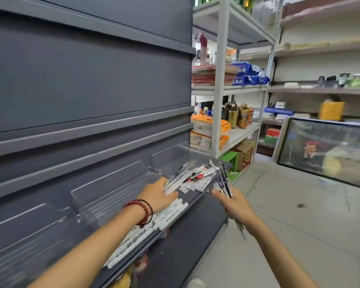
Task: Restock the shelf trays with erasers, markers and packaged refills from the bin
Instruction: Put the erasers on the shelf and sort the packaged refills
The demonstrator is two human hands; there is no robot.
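Note:
My left hand (159, 194), a red bead bracelet at its wrist, reaches over the clear shelf tray (104, 183) and holds a few slim packaged refills (175, 179) over the tray's right end. More packaged refills (197, 176) lie in a loose pile just beyond it. White markers (152, 227) lie side by side in the tray under my left wrist. To the right, off the shelf edge, my right hand (235, 204) grips a fanned bunch of dark packaged refills (223, 179). No eraser or bin is in view.
The dark grey shelving unit (81, 80) fills the left, its upper shelves bare. A white metal rack (222, 80) with boxes, bottles and blue packs stands behind. A framed picture (328, 150) leans on the right. Pale tiled floor (289, 215) lies below.

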